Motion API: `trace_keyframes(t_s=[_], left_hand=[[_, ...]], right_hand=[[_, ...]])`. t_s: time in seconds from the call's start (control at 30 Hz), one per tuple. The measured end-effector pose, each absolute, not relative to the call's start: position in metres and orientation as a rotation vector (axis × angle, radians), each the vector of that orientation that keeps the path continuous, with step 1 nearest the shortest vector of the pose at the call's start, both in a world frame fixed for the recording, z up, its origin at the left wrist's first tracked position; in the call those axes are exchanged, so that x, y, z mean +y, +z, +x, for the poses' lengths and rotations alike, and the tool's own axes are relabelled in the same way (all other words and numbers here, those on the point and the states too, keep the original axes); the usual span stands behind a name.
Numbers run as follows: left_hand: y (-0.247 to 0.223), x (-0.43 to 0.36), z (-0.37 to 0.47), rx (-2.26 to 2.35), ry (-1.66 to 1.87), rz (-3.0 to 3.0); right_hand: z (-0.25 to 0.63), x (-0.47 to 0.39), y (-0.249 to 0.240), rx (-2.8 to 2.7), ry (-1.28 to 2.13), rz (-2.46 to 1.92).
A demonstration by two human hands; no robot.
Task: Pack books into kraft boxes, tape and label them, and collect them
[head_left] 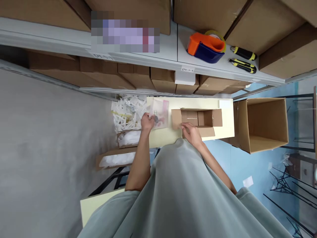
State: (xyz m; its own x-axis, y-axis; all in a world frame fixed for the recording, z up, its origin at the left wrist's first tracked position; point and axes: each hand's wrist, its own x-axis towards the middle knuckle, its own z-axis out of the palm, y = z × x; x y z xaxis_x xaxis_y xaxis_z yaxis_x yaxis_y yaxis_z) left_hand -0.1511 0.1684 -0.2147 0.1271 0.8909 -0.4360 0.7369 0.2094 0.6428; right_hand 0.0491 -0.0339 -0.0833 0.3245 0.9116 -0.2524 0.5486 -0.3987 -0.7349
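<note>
My left hand (147,122) is closed on the left edge of a clear plastic bag (162,114) with a pink strip along its right side. Something dark and some reddish bits show in the bag, too small to name. To the right, a small cardboard box (190,115) stands on the pale yellow table (160,138) with its top flaps folded outward. My right hand (192,133) is at the box's near left corner, its fingers bent together on the cardboard beside the left flap; the fingertips are slightly blurred.
Beyond the table, a shelf (148,59) carries cardboard boxes, an orange and blue tape dispenser (206,47) and two box cutters (244,59). White paper-like strips (130,112) are heaped on the left. A large open carton (267,122) stands at the right end.
</note>
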Motion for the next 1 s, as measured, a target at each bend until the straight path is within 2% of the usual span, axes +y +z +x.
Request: trace_keyframes(t_s=[0.17,0.33,0.47,0.57,0.7,1.0], left_hand=[[-0.125,0.150,-0.149,1.761,0.436,1.738],[-0.006,0.124,-0.147,1.391,0.713,1.956],[0.040,0.098,-0.098,1.131,0.591,2.113],[0.031,0.080,-0.047,0.959,0.431,2.155],[-0.008,0.066,0.001,0.834,0.200,2.194],[-0.096,0.061,0.044,0.882,-0.186,2.294]], right_hand=[[0.091,-0.047,-0.089,-1.297,0.840,-2.177],[0.156,-0.070,-0.089,-1.163,0.782,-2.285],[0.201,-0.091,-0.089,-0.992,0.833,-2.164],[0.226,-0.106,-0.091,-0.940,0.818,-2.115],[0.251,-0.124,-0.101,-0.861,0.820,-2.078],[0.274,-0.143,-0.127,-0.821,0.851,-2.021]])
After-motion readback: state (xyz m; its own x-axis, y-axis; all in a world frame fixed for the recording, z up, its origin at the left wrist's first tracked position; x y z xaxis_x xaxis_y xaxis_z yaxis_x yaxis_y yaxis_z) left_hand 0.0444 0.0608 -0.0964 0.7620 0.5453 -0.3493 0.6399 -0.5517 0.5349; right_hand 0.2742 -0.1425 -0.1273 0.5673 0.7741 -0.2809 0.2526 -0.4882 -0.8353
